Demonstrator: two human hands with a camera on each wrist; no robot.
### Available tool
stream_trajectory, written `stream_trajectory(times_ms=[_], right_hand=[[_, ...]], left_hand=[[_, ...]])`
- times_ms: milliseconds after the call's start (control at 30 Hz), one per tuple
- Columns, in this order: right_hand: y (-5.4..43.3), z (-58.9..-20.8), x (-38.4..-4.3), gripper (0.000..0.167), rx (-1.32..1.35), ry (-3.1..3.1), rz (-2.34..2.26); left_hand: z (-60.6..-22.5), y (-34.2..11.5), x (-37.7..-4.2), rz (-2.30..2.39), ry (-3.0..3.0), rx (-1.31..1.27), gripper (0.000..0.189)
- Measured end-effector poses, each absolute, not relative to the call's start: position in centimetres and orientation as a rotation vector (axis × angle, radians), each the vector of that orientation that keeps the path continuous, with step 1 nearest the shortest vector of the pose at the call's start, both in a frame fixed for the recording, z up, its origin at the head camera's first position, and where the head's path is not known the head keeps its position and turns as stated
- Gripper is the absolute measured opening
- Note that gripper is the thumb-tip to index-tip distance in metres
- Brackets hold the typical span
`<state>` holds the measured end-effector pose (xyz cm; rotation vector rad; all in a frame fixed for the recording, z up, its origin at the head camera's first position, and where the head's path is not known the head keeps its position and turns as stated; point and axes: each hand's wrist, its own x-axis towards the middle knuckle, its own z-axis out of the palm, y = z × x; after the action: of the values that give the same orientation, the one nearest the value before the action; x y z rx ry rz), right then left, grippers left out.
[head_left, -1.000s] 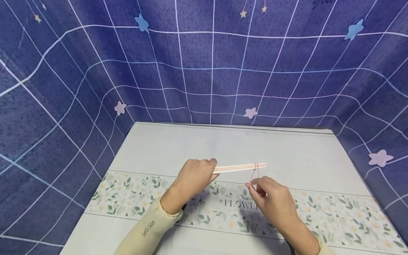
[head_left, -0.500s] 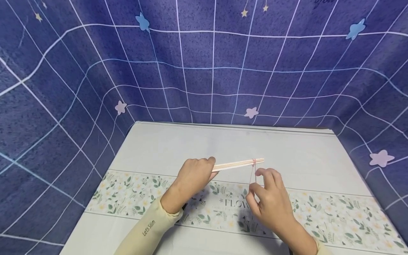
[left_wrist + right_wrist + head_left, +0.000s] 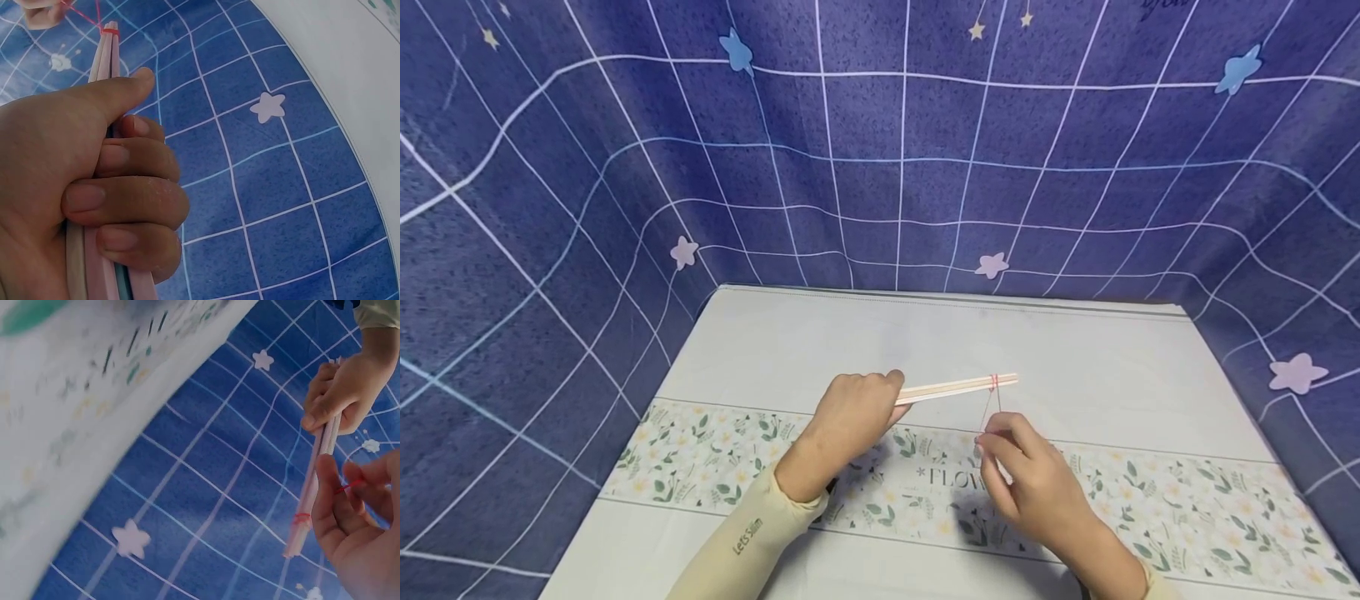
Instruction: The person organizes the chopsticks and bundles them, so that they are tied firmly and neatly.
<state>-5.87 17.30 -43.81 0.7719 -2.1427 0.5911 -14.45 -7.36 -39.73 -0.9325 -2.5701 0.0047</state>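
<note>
My left hand (image 3: 856, 412) grips a bundle of slim chopsticks (image 3: 951, 388), its fingers wrapped round them and the thumb lying along the top. In the left wrist view the chopsticks (image 3: 103, 269) show cream, pink and teal sides. A thin red rubber band (image 3: 994, 382) is wound round the bundle near its far end. From there a loop stretches down to my right hand (image 3: 1037, 479), whose curled fingers hold it. The right wrist view shows red band (image 3: 350, 485) between those fingers and the turns round the sticks beyond. Part of the loop is hidden behind the fingers.
Below the hands lies a white table cover (image 3: 820, 333) with a floral strip (image 3: 700, 450) across it. A blue gridded curtain (image 3: 865, 183) with stars hangs behind and at both sides.
My right hand spread its fingers with the band loop, then drew them together again lower down. The chopsticks' far end has tilted up slightly; the left hand keeps its grip.
</note>
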Motion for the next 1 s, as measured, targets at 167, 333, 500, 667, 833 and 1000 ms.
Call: stream_trajectory(times_ms=[167, 333, 500, 667, 833, 1000], right_hand=[[17.4, -44.1, -5.7, 0.025, 0.720, -2.149, 0.776], [17.2, -44.0, -5.5, 0.013, 0.643, -2.186, 0.965], [17.3, -43.8, -5.4, 0.016, 0.433, -2.215, 1.477], [18.2, -43.0, -6.0, 0.020, 0.105, -2.234, 1.859], [18.8, -43.1, -6.5, 0.010, 0.071, -2.222, 1.934], [18.8, -43.8, -6.5, 0.010, 0.152, -2.148, 1.886]], left_hand=[[-39.8, -7.5, -14.6, -0.002, -2.558, -0.941, 0.037], [-39.6, -7.7, -14.7, -0.009, -2.576, -0.967, 0.036], [-39.4, -7.9, -14.8, 0.001, -2.580, -0.964, 0.035], [-39.3, -8.0, -14.8, -0.018, -2.575, -0.972, 0.035], [-39.3, -8.0, -14.6, -0.022, -2.566, -0.981, 0.035], [-39.3, -8.0, -14.5, -0.020, -2.576, -0.986, 0.034]])
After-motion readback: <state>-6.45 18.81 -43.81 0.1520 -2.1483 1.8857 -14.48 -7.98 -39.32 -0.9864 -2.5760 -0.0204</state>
